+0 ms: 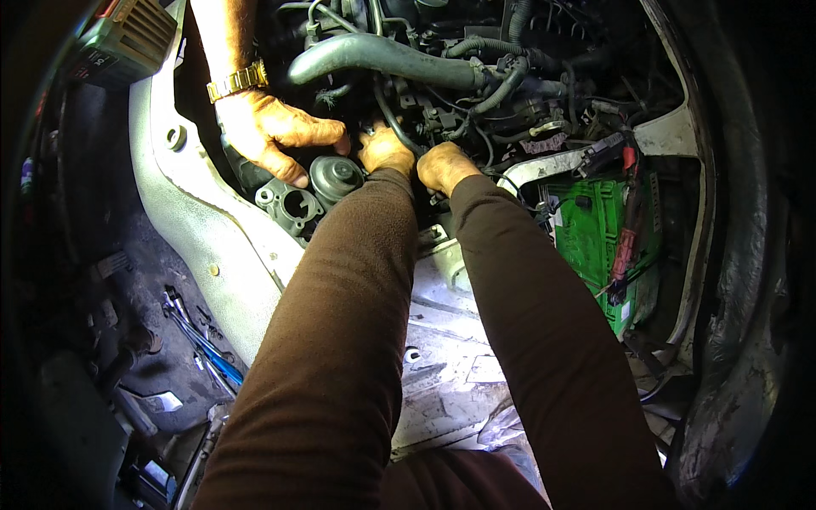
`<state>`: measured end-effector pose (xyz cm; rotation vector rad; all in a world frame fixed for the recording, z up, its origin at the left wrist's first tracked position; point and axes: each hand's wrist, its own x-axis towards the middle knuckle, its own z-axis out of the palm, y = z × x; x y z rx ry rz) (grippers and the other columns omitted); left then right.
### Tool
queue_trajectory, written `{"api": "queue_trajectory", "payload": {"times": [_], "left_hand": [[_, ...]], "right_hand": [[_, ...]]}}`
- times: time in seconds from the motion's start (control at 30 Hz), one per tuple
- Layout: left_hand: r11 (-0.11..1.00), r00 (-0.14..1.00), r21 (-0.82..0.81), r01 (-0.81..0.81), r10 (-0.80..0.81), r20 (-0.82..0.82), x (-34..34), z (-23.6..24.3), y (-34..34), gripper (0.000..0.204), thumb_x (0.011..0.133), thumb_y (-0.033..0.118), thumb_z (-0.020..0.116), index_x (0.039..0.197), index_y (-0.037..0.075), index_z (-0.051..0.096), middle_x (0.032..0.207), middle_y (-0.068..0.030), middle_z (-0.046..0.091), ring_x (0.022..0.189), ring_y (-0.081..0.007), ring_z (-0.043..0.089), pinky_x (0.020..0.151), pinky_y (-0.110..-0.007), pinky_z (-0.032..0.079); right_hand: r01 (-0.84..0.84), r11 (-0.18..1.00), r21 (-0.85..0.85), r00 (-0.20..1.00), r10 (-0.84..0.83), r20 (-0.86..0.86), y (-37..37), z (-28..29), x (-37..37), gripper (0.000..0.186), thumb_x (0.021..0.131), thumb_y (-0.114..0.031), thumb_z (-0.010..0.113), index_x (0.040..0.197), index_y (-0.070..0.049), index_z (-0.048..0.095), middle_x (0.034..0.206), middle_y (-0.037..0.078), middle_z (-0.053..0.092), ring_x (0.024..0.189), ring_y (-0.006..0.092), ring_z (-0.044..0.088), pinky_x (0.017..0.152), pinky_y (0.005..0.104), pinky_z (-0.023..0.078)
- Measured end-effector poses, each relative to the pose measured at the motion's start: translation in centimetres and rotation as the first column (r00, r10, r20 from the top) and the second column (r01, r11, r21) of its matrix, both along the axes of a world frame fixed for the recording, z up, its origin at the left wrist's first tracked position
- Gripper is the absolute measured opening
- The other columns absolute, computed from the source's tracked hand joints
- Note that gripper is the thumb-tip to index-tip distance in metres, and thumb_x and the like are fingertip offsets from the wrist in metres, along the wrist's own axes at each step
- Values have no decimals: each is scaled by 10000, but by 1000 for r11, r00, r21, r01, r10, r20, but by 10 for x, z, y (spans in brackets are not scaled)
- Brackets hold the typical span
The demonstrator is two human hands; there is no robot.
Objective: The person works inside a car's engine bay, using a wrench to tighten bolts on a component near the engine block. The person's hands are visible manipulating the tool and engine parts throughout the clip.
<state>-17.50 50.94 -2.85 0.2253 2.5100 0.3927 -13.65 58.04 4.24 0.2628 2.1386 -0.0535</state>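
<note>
Both my hands reach into a car's engine bay. My left hand (387,153) is bent down among the parts, its fingers curled beside a thin black hose (388,112). Close to its right, my right hand (445,168) is closed in a fist at the lower end of that hose. What either hand grips is hidden beneath the fingers. A round dark cap (337,177) sits just left of my left hand. Another person's hand (270,127), with a gold watch, comes from the top left; its fingers spread over a metal housing (291,204) with a round opening.
A thick grey pipe (391,61) crosses the engine above my hands. At right stands a green battery (586,225) with a red-sleeved cable (627,229). The pale body panel (183,195) edges the left side; tools (204,340) lie below it. A boxy device (127,42) stands top left.
</note>
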Motion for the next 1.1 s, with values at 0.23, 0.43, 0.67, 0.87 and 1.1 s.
{"api": "queue_trajectory", "payload": {"times": [0.23,0.43,0.67,0.87,1.1], "left_hand": [[1000,1000,-15,2,-2,-12,0,0,4,512,881,347,626,1375,337,491,1415,-28,442,1323,-332,391,993,-473,449],[1000,1000,-14,-14,14,-11,2,4,3,491,879,326,634,1348,240,519,1394,-27,465,1299,-327,424,994,-472,452],[999,997,15,-46,47,-57,0,-2,1,482,873,317,644,1320,174,534,1374,-51,482,1278,-310,451,990,-464,457],[982,984,68,-178,176,36,4,8,4,473,878,340,631,1320,196,540,1371,-28,485,1288,-310,433,987,-464,452],[987,988,49,-153,154,-11,6,7,-1,438,891,357,602,1299,202,566,1351,-21,498,1268,-314,445,963,-456,466]], "right_hand": [[-246,969,-4,961,245,133,5,-4,4,349,910,-115,468,1190,-29,657,1271,169,611,1142,296,618,969,381,490],[41,997,-67,999,-39,28,5,1,9,329,860,-104,524,1140,-46,688,1218,112,653,1087,302,644,908,386,516],[379,915,-137,925,-378,33,8,-1,-1,251,896,-136,475,871,-21,697,904,139,699,744,213,660,589,370,506],[798,4,-602,68,-994,84,10,11,3,223,889,-176,467,939,-8,604,778,99,600,597,182,505,501,360,397],[723,-283,-630,-107,-947,302,9,10,2,147,900,-206,494,893,-86,578,642,43,512,469,168,429,449,342,380]]}}
